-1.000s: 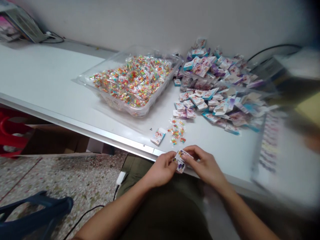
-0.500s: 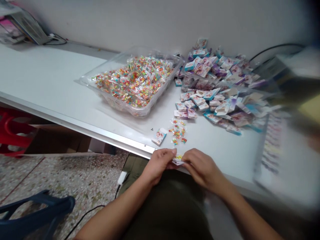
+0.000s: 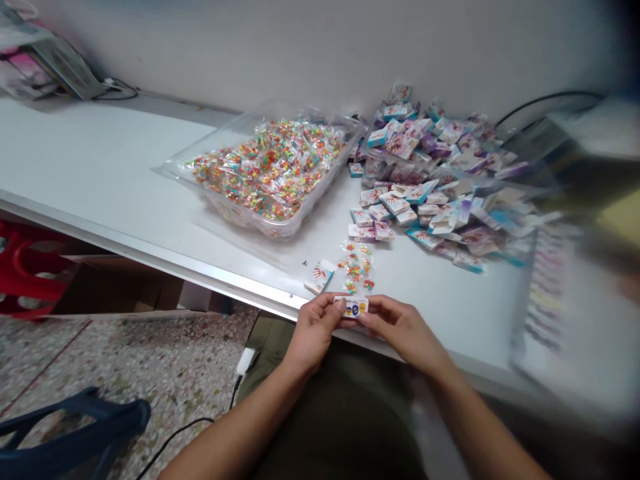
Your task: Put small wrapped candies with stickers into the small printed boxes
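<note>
A small white card with yellow and dark round prints (image 3: 352, 307) is held at the table's front edge. My left hand (image 3: 314, 328) pinches its left end, and my right hand (image 3: 404, 331) grips its right end between thumb and fingers. Just beyond the hands lie several small clear bags of coloured pieces (image 3: 357, 265). A small white and blue box (image 3: 319, 277) rests to their left, close to the edge. Further back, a clear plastic tray (image 3: 295, 223) holds many such bags. To its right is a large pile of small boxes (image 3: 400, 200).
A sheet with rows of coloured prints (image 3: 545, 293) lies on the white table (image 3: 90, 173) at the right. Below on the left are a cardboard box (image 3: 120, 283), a red stool (image 3: 30, 267) and a dark blue stool (image 3: 75, 427). Cables run near the wall.
The card has turned so its printed face shows more fully. My right hand has shifted slightly left along with it, and both hands still hold it. The camera view has moved slightly.
</note>
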A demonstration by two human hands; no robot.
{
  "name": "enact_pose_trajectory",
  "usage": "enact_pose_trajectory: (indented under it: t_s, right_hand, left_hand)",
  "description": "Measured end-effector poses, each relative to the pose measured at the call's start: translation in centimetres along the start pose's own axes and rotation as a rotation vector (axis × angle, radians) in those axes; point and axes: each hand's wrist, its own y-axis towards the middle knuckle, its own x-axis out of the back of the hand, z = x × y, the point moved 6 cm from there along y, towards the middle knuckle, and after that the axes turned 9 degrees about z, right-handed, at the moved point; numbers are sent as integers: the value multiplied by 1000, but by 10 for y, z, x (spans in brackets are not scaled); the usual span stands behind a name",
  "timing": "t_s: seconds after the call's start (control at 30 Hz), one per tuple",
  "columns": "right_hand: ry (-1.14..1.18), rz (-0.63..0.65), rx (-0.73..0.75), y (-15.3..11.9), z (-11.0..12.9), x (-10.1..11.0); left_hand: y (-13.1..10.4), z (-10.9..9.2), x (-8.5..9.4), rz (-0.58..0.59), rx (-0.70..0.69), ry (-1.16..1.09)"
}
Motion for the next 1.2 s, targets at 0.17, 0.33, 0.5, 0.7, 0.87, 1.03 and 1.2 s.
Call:
enact_pose_trajectory:
  t_s: [0.17,0.33,0.5,0.7,0.87,1.03,1.2]
  right_hand:
    - [-19,-161,16,-6,-2,2]
    - [160,-58,-17,-4,-1,2]
    - [118,-266,-10,-7,-6,35]
    - [22,-317,31,-2,-2,43]
    - [90,-468,85,8,8,41]
    - [-249,-346,110,12,15,32]
    - [-713,-145,42,9,27,31]
  left_hand:
    - [-4,-7,-1,0,-104,323]
    - [-8,-8,1,52,-86,512]
    - [6,-49,19,-192,-301,1130]
    - [38,-51,24,-111,-103,1717]
    - [27,-38,9,-51,-176,1506]
    - [14,-25,1,-135,-400,1370]
    - [7,-8,-11,-38,-668,1383]
